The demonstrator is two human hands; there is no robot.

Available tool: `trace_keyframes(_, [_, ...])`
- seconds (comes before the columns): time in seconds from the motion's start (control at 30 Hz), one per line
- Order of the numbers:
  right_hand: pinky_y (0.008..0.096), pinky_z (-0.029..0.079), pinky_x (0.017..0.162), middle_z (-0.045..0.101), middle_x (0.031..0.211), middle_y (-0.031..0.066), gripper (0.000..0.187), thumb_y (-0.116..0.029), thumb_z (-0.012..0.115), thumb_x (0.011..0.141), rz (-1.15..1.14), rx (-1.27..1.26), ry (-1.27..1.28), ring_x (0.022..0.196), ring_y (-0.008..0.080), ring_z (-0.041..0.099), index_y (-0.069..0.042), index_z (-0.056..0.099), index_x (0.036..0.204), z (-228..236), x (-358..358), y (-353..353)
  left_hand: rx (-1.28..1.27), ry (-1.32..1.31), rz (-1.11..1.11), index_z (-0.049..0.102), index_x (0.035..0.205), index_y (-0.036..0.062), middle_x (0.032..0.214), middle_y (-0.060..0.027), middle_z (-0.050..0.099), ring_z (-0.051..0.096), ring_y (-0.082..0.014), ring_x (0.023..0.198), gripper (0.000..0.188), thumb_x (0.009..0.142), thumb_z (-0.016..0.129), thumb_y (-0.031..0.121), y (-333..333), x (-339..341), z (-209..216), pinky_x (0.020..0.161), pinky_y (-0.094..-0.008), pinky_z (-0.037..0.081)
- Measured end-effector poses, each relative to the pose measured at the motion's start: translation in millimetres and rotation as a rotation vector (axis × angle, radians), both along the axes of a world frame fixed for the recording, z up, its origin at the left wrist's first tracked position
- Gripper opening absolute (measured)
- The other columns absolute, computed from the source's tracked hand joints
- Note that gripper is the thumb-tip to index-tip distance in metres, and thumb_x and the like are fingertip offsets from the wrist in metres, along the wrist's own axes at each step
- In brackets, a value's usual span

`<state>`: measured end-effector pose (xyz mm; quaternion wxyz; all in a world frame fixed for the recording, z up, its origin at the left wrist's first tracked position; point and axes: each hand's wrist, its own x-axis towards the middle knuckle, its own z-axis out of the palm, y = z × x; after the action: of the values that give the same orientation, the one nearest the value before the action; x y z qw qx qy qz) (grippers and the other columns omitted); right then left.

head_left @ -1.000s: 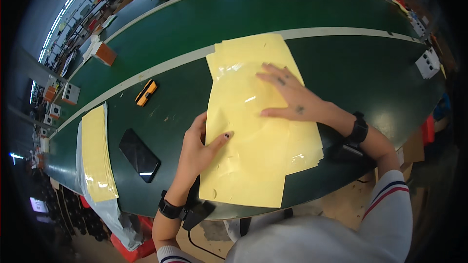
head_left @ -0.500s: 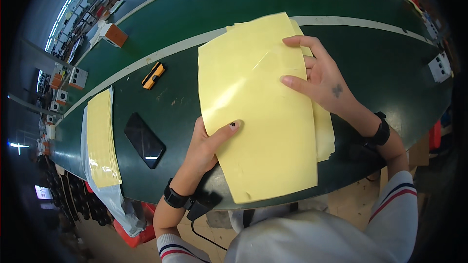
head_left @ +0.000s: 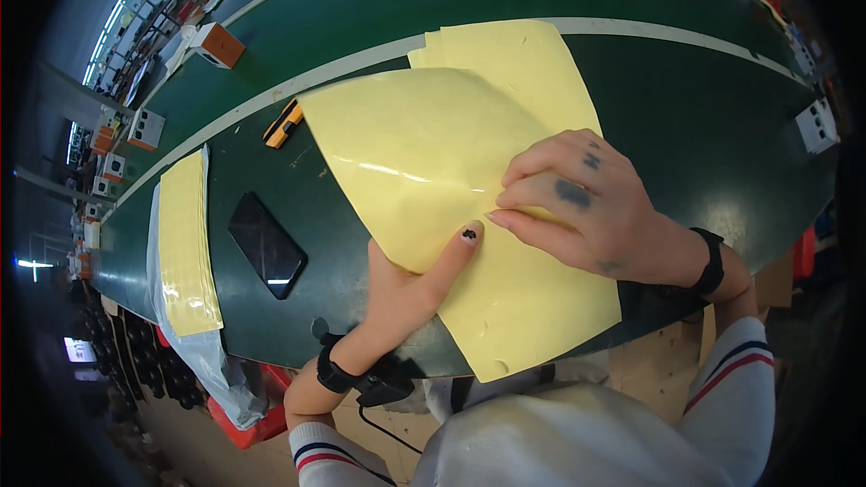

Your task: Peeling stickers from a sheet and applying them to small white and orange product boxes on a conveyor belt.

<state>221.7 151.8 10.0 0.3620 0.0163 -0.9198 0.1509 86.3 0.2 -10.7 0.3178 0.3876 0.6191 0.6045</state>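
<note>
A glossy yellow sheet (head_left: 397, 144) is bent and fanned out to the left above more yellow sheets (head_left: 541, 72) stacked on the green table. My left hand (head_left: 406, 293) grips the sheet near its lower edge, thumb on top and the other fingers hidden underneath. Close by on the right, my right hand (head_left: 577, 207) is closed in a pinch on the sheet's edge, its fingertips almost meeting the left thumb. A yellow portion (head_left: 532, 316) extends below both hands past the table's near edge; whether it belongs to the same sheet I cannot tell.
Left of my hands lie a black phone (head_left: 267, 243), an orange-and-black utility knife (head_left: 283, 124) and a stack of yellow strips (head_left: 185, 243) on a grey plastic bag (head_left: 216, 370). An orange-and-white box (head_left: 219, 45) stands farther back; a white box (head_left: 816, 126) sits far right.
The top sheet has swung left and buckled, exposing more of the stack beneath. My right hand has come down from the upper right edge and turned into a pinch; my left thumb has shifted right.
</note>
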Motion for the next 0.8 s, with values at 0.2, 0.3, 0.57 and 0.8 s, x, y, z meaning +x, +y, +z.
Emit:
trace_keyframes(0.2, [0.0307, 0.051, 0.065, 0.057, 0.088, 0.0036, 0.017, -0.01, 0.07, 0.074, 0.018, -0.09, -0.053, 0.079, 0.0211, 0.059, -0.006, 0.057, 0.085, 2.9, 3.2, -12.0, 0.083, 0.138, -0.003, 0.064, 0.1, -0.0019, 0.087, -0.0066, 0.068, 0.062, -0.0104, 0.075, 0.019, 0.083, 0.065, 0.007, -6.1, 9.6, -0.2, 0.065, -0.0234, 0.049])
trace_keyframes(0.3, [0.0317, 0.052, 0.066, 0.057, 0.089, 0.0059, 0.016, -0.009, 0.067, 0.076, 0.012, -0.073, -0.083, 0.081, 0.0227, 0.06, -0.002, 0.056, 0.085, 4.4, 5.3, -16.3, 0.125, 0.211, -0.015, 0.064, 0.099, -0.0022, 0.085, -0.0064, 0.068, 0.062, -0.0102, 0.073, 0.017, 0.083, 0.065, 0.005, -5.7, 12.5, -5.0, 0.064, -0.0233, 0.049])
trace_keyframes(0.57, [0.0333, 0.052, 0.069, 0.056, 0.09, 0.0105, 0.016, -0.006, 0.064, 0.078, -0.026, -0.025, -0.166, 0.082, 0.0263, 0.06, 0.003, 0.055, 0.086, 11.2, 13.2, -22.7, 0.133, 0.241, 0.021, 0.064, 0.098, -0.0029, 0.084, -0.0074, 0.067, 0.063, -0.0114, 0.072, 0.017, 0.082, 0.064, 0.003, -5.7, 18.6, -7.8, 0.063, -0.0241, 0.049])
trace_keyframes(0.8, [0.0334, 0.05, 0.067, 0.053, 0.088, 0.0121, 0.019, -0.004, 0.064, 0.074, -0.043, 0.015, -0.165, 0.08, 0.0272, 0.056, 0.005, 0.053, 0.086, 7.3, 14.8, -24.4, 0.145, 0.31, 0.02, 0.065, 0.097, -0.0022, 0.083, -0.0074, 0.068, 0.063, -0.0124, 0.071, 0.016, 0.082, 0.063, 0.001, -3.1, 18.3, -11.7, 0.062, -0.0247, 0.049])
